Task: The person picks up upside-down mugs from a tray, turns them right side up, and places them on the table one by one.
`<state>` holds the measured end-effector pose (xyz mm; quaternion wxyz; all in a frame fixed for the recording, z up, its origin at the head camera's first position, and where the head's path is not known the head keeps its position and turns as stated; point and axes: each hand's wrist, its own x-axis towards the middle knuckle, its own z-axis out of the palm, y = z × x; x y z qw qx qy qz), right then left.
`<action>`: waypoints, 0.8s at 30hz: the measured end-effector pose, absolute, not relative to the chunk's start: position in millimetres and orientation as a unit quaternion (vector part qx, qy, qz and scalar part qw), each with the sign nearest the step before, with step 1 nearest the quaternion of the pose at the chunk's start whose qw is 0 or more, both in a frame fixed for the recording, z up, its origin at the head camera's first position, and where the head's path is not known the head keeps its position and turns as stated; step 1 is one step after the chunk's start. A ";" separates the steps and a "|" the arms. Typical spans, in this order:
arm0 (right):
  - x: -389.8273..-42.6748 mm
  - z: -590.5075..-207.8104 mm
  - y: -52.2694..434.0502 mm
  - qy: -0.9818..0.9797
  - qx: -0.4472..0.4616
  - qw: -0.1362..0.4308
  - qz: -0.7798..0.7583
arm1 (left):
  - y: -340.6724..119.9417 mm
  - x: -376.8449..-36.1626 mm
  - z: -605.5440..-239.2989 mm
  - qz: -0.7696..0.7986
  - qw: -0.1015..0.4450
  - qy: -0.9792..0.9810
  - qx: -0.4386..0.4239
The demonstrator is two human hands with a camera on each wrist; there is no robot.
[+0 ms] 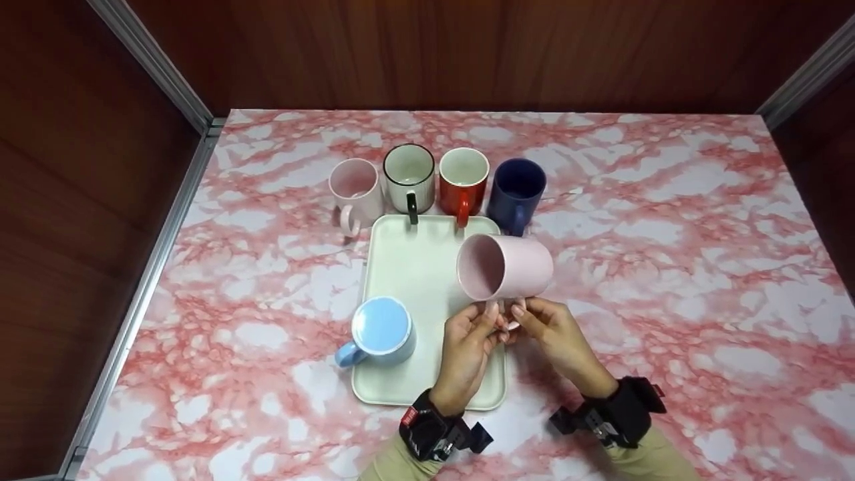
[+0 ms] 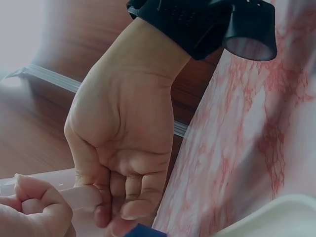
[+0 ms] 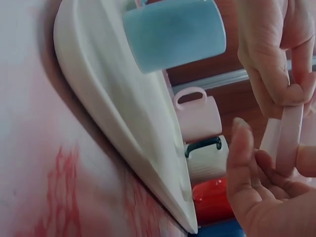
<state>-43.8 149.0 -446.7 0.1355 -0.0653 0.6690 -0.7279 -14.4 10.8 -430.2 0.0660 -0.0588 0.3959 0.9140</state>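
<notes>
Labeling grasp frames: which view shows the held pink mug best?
Head view: the whole pink mug, tipped sideways above the tray, both hands at its handle. Left wrist shows only a strip of the handle; right wrist, just the handle between fingers.

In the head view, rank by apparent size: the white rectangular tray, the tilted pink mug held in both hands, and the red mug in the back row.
1. White rectangular tray, clearly largest.
2. Tilted pink mug, held by left hand and right hand; raised nearer the camera, so it may look oversized.
3. Red mug, smallest.

Both hands (image 3: 276, 64) pinching a pink handle (image 3: 289, 136), white tray (image 3: 113, 113), blue mug (image 3: 173, 32) upside down
</notes>
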 end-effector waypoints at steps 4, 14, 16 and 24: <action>-44.7 -449.0 155.4 0.690 -0.093 0.163 -0.699 | 13.1 -15.6 -430.3 0.907 0.064 0.412 -0.064; -46.7 -448.8 173.2 0.730 -0.121 0.176 -0.650 | 24.6 -21.0 -431.3 0.874 0.040 0.482 -0.055; -46.8 -449.4 178.7 0.734 -0.115 0.173 -0.647 | 27.6 -23.3 -431.3 0.865 0.037 0.498 -0.050; -44.7 -452.2 202.9 0.706 -0.097 0.174 -0.680 | 37.6 -34.9 -433.6 0.840 0.035 0.541 -0.039</action>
